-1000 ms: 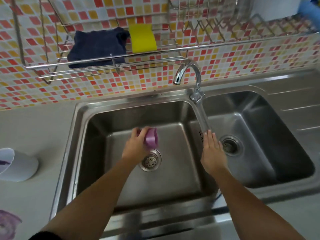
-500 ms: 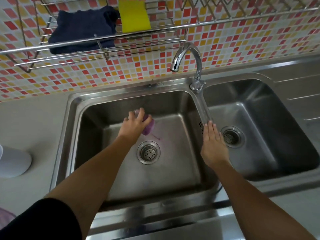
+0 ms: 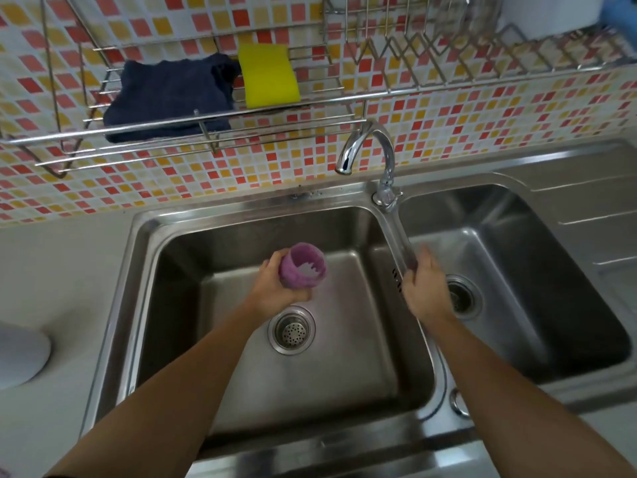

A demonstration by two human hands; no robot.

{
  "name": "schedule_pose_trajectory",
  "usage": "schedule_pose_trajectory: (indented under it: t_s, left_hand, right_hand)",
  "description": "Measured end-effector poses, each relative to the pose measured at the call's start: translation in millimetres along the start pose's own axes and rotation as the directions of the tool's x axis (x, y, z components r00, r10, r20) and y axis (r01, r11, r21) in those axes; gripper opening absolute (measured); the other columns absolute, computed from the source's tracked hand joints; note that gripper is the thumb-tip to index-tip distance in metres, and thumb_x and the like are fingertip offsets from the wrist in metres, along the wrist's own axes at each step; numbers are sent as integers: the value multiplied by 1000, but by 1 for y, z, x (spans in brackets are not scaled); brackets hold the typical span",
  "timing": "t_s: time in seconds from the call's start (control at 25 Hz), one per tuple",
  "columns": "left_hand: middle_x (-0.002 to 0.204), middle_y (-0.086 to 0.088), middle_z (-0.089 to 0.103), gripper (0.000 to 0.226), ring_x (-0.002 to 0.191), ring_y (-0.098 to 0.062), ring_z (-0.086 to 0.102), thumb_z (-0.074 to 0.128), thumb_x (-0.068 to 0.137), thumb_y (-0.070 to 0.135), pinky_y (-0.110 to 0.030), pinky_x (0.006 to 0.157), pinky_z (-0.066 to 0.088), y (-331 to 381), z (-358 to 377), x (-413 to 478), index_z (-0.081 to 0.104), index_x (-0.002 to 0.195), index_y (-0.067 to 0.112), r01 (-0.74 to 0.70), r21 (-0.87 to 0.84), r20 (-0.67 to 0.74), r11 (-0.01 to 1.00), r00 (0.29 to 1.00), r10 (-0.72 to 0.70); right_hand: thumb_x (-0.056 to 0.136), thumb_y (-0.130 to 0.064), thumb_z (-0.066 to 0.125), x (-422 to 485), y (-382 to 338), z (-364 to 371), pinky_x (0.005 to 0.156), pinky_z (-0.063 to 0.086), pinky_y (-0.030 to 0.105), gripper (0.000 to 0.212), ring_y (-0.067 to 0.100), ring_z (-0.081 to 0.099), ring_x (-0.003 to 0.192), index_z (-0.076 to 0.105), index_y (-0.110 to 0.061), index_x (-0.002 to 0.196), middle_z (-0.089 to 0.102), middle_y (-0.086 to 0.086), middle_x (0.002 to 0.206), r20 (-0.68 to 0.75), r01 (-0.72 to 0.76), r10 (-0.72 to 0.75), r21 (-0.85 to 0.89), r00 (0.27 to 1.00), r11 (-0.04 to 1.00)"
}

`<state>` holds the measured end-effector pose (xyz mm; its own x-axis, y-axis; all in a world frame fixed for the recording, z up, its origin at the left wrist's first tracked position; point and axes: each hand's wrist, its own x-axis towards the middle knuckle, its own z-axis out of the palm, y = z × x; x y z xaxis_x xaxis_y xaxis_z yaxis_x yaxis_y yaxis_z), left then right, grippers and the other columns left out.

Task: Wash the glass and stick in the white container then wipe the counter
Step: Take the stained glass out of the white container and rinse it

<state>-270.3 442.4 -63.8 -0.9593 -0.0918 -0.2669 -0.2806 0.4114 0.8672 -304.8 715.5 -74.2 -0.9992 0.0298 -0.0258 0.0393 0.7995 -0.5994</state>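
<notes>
Purple glass (image 3: 302,267) sits gripped in the left hand (image 3: 275,289), fingers wrapped round its side, mouth tilted upward, over the left basin (image 3: 344,374) of a stainless double sink (image 3: 241,205) just behind the drain strainer (image 3: 292,331). The right hand (image 3: 427,288) hangs with relaxed, straight fingers at the divider (image 3: 396,229); blur hides whether they touch. A chrome faucet (image 3: 375,146) rises behind, a pale desk (image 3: 62,270) carries a white container (image 3: 20,357) at the left edge, and on the red-and-yellow mosaic wall (image 3: 482,125) a wire rack (image 3: 275,106) holds a dark blue cloth (image 3: 172,94) and a yellow sponge (image 3: 267,75).
</notes>
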Motion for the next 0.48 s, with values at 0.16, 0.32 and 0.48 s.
schedule_pose_trajectory:
  t_s: [0.16,0.32,0.48]
  left_hand:
    - [120,1,58,86,104,-7,61,86,59,3,-17,84,52,33,5,6,42,131,21,-59,-237,83,970,993,81]
    - [121,4,58,83,111,-12,59,87,60,9,-31,95,50,42,4,11,42,127,31,-57,-283,70,958,994,80]
    - [117,6,57,79,106,-6,59,84,64,5,-23,91,51,50,8,11,42,128,26,-75,-280,79,957,992,101]
  right_hand:
    - [80,4,53,67,-38,-29,113,25,38,84,32,28,138,7,-9,149,18,13,155,57,59,-63,66,996,996]
    - [74,2,56,77,-46,-25,107,36,46,98,31,33,135,-3,-20,149,15,8,156,201,176,-169,-17,965,984]
    - [79,-4,53,80,-43,-16,118,15,36,91,18,1,145,-7,-13,148,-8,4,158,416,501,-357,-316,836,805]
